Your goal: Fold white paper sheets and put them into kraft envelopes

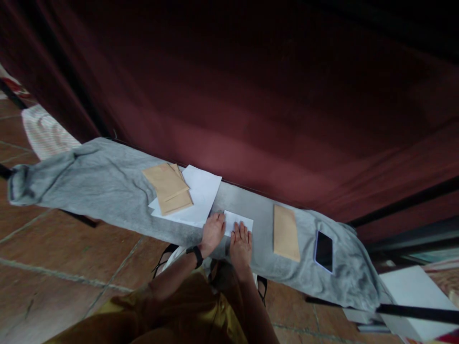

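A small folded white sheet of paper (232, 220) lies on the grey cloth in front of me. My left hand (214, 231), with a dark watch on the wrist, is closed at the paper's left edge, its fingers bent and together. Flat on the right part of the same paper rests my right hand (241, 243), its fingers stretched out and slightly apart. To the left are larger white sheets (204, 188), partly under several brown envelopes (167, 184). Another brown envelope (286, 232) lies to the right.
A grey cloth (107, 191) covers the long narrow surface, wrinkled at both ends. Right of the single envelope lies a phone (324, 251) with a dark screen. Behind the surface hangs a dark red curtain (229, 119). Tiled floor (71, 267) shows below; a white panel (419, 296) is at lower right.
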`<state>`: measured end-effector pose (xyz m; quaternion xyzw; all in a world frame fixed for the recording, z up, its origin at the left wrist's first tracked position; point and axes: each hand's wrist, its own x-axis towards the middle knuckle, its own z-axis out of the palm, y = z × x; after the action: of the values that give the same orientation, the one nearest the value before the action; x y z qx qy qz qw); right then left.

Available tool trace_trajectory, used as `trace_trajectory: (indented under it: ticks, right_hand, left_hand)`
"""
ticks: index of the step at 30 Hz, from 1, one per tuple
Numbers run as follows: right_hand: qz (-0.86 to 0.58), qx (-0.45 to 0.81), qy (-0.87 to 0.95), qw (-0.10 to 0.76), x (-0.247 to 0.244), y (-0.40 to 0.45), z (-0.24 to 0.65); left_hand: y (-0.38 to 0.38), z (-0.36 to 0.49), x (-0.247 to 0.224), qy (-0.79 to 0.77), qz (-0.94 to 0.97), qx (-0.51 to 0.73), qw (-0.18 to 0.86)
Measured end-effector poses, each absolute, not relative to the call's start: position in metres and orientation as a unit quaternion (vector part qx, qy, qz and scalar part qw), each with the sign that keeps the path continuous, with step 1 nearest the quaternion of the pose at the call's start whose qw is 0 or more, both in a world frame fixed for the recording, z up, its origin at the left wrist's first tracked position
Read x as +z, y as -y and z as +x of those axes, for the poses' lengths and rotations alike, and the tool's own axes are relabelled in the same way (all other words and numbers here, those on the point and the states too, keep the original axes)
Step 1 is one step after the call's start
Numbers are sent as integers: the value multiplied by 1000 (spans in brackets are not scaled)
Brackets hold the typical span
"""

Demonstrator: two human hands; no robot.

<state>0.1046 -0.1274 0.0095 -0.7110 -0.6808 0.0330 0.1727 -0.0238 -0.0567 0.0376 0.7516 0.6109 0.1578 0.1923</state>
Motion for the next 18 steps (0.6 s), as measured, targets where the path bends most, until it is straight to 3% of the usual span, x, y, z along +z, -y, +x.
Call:
trace_trajectory:
  ticks: [6,18]
  right_hand:
    - [-710,31,690,136,-3,128,108]
    - [-714,2,688,134,-7,125,111]
  left_hand:
    - [86,-5,7,-437,859,219,152]
    - [88,-9,-15,-487,854,180,38]
